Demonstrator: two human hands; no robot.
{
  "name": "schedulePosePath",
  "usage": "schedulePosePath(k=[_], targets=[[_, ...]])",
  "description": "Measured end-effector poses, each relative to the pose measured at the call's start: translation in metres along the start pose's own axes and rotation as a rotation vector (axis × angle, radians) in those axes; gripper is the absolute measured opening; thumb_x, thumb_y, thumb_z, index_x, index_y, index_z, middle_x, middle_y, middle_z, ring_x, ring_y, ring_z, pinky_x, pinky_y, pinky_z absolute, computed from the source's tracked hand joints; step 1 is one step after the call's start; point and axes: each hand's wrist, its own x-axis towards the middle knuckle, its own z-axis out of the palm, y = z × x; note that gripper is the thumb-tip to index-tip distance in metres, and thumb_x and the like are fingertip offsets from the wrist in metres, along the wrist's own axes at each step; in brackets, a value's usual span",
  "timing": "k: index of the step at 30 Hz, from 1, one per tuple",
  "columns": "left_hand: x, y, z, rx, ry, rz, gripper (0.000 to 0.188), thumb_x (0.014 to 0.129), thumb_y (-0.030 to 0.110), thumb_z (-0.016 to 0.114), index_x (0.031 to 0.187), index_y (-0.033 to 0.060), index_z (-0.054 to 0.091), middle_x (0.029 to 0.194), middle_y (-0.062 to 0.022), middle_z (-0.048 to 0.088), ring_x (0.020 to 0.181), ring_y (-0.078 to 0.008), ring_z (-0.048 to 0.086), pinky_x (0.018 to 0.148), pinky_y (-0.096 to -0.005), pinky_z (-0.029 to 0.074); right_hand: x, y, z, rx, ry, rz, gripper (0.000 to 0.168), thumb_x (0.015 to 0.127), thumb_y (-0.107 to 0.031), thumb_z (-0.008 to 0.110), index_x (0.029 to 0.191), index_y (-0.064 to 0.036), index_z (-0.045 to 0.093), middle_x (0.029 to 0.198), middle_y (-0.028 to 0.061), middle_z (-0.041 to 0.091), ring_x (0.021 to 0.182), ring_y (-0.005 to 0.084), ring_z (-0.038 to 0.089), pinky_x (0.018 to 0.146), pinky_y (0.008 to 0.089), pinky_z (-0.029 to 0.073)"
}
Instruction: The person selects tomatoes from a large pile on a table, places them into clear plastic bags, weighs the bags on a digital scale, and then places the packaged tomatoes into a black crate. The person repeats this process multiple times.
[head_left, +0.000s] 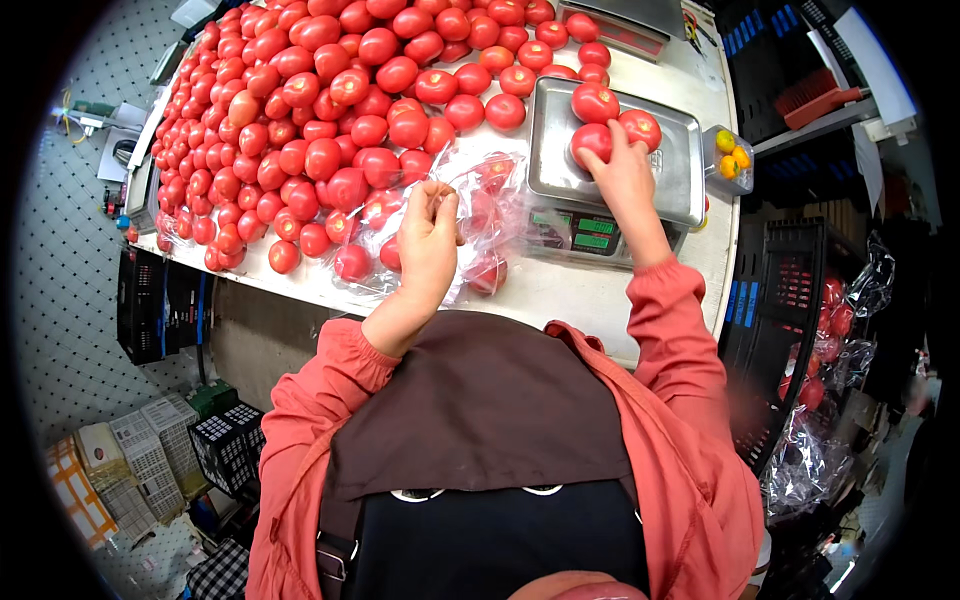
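On the steel pan (553, 154) of a digital weighing scale (551, 232) sit three red tomatoes. My right hand (628, 176) has its thumb and fingers around the nearest tomato (590, 141). The other two, a back tomato (595, 102) and a right-hand tomato (641, 129), touch or nearly touch it. To the left of the scale, my left hand (429, 244) pinches a clear plastic bag (480, 244) between thumb and fingers. Tomatoes show through the film; I cannot tell which are inside it and which lie beneath. A large heap of tomatoes (322, 112) spreads behind my left hand.
The white tabletop (585, 296) holds everything. A clear tub with yellow fruit (733, 159) stands right of the scale, and a second scale (615, 30) at the back. Black crates (784, 300) line the right side. A red brush (817, 99) lies on a shelf there.
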Motion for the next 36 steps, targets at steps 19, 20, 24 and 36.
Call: schedulePosePath(k=[19,20,24,36], targets=[[-0.003,0.047,0.0,-0.204,-0.145,0.007,0.017,0.1,0.018,0.049,0.089,0.0058,0.053,0.07,0.0069,0.047,0.061,-0.0004,0.037,0.052,-0.0182,0.03,-0.096,-0.109,-0.034,1.367,-0.805,0.279,0.068,0.089,-0.028,0.065,0.14,0.0,0.029,0.114,0.0174,0.055,0.094,0.0197,0.063,0.071,0.0317,0.055],[-0.007,0.054,0.002,-0.219,-0.142,-0.013,0.016,0.1,0.019,0.048,0.09,0.0071,0.053,0.069,0.0074,0.045,0.058,0.0001,0.035,0.049,-0.0181,0.028,-0.097,-0.112,-0.036,1.31,-0.794,0.244,0.075,0.089,-0.025,0.065,0.144,0.0,0.022,0.112,0.0197,0.056,0.086,0.0194,0.065,0.065,0.0287,0.055],[-0.007,0.077,-0.01,-0.269,-0.087,-0.068,0.015,0.101,0.021,0.046,0.091,0.0111,0.051,0.063,0.0082,0.04,0.045,0.0004,0.029,0.04,-0.0183,0.02,-0.076,-0.098,-0.069,1.145,-0.682,-0.089,0.047,0.093,-0.02,0.059,0.132,0.003,0.044,0.118,0.0135,0.058,0.083,0.0149,0.066,0.071,0.0289,0.055],[0.012,0.082,-0.025,-0.163,-0.093,0.032,0.015,0.099,0.02,0.051,0.095,0.007,0.056,0.075,0.008,0.048,0.061,0.0011,0.037,0.053,-0.0165,0.028,0.061,0.038,-0.006,0.512,-0.175,0.436,0.063,0.072,-0.025,0.075,0.126,-0.007,0.049,0.113,0.0162,0.058,0.089,0.0247,0.064,0.067,0.0341,0.054]])
